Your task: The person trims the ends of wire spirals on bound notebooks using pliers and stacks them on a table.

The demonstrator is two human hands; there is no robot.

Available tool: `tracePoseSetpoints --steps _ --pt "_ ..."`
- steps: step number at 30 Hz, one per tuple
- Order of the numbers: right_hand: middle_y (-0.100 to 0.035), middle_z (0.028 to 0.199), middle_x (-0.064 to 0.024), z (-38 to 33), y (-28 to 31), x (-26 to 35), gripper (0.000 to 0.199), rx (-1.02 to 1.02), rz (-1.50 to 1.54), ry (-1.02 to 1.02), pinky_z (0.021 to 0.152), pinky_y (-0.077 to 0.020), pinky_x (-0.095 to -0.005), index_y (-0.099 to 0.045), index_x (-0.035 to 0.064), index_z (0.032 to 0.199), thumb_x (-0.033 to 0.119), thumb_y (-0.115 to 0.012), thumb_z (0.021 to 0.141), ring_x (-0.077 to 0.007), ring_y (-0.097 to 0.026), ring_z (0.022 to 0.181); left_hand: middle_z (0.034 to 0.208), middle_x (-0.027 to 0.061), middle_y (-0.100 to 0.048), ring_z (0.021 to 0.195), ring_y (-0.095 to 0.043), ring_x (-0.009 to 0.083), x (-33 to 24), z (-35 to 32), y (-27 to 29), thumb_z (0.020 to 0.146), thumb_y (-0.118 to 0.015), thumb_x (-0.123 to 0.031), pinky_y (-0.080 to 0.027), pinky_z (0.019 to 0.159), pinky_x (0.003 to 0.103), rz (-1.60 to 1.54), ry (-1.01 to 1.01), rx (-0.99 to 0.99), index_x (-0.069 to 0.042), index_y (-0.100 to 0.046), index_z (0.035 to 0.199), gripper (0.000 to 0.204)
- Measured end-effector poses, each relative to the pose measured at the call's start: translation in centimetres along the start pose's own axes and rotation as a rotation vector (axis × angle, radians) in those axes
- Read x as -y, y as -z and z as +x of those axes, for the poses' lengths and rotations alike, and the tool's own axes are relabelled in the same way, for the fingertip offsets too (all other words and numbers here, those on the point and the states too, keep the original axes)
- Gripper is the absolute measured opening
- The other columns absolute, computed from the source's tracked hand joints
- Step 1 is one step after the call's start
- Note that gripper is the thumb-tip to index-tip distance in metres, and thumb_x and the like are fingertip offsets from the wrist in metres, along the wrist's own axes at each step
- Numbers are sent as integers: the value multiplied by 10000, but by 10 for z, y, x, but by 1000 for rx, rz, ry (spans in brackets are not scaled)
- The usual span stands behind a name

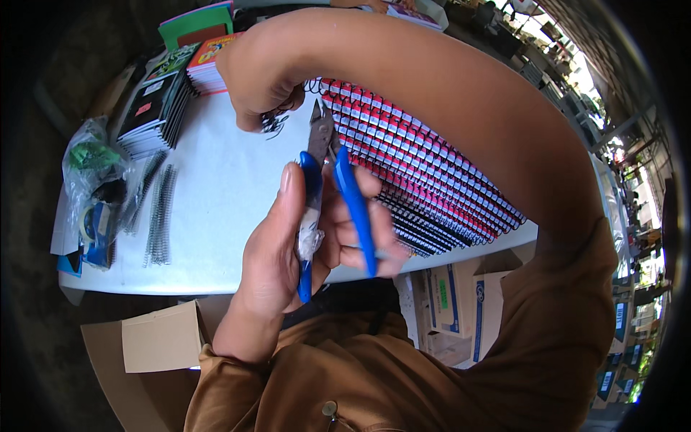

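My left hand point(263, 263) holds a pair of wire cutters point(353, 205) with blue handles, jaws pointing away from me and spread apart. Clear tape or plastic is wrapped on one handle. The thumb presses along that handle, while the fingers lie by the other. Reaching across from the right, my right hand point(252, 79) is closed, with black coil scraps point(273, 124) sticking out below its fingers. Beside the cutter jaws are stacked spiral-bound books point(410, 151) with red and white edges and black coils, partly hidden under my right forearm.
On the white table point(216, 237) are loose black coils point(160, 216), a stack of dark books point(155, 115), red-covered books point(209, 68) and a plastic bag point(90, 162) beside a blue tape dispenser point(98, 234). Cardboard boxes point(162, 338) stand below the near edge. Another person's hand point(371, 5) shows at the far side.
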State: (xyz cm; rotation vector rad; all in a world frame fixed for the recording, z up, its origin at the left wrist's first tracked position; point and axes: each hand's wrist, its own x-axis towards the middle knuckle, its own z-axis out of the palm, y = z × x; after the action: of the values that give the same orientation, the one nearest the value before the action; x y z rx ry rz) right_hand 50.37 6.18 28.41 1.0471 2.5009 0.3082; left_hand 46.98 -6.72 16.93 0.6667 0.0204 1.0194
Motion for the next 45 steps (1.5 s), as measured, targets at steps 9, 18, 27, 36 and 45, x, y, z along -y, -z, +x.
tracePoseSetpoints --steps 9,18,27,36,45 --pt "-576 655 -1 15 -11 -10 157 67 753 -35 518 -359 -261 -599 112 684 246 -679 704 -107 -447 511 827 165 -577 757 -630 304 -5 10 10 945 -170 -528 -524 614 375 -293 54 189 -15 -437 1153 615" --pt "-575 644 -38 22 -14 -18 175 -102 917 -41 487 -365 -267 -587 56 676 199 -685 703 -128 -453 504 776 138 -544 702 -598 269 -8 10 -20 942 -164 -536 -518 665 353 -15 110 -328 -9 -446 1127 626" --pt "-562 593 -61 34 -29 -24 201 -317 1019 -52 404 -368 -280 -608 7 686 176 -717 675 -138 -466 444 898 126 -593 721 -583 203 -5 3 4 952 -345 -450 -467 664 302 851 -51 -328 8 -469 1124 504" --pt "-545 583 -52 28 -28 -20 234 -339 1043 -53 399 -365 -274 -611 -11 751 177 -726 675 -128 -456 438 791 68 -545 648 -550 209 -6 2 -1 959 -382 -398 -460 603 321 1292 -140 -441 7 -466 1096 436" --pt "-528 571 -47 32 -35 -21 534 -371 1054 -10 395 -367 -276 -510 -40 1140 183 -717 701 -131 -447 431 820 106 -548 744 -580 225 -8 -2 7 944 -245 -500 -487 710 336 -42 184 -111 21 -444 1192 610"
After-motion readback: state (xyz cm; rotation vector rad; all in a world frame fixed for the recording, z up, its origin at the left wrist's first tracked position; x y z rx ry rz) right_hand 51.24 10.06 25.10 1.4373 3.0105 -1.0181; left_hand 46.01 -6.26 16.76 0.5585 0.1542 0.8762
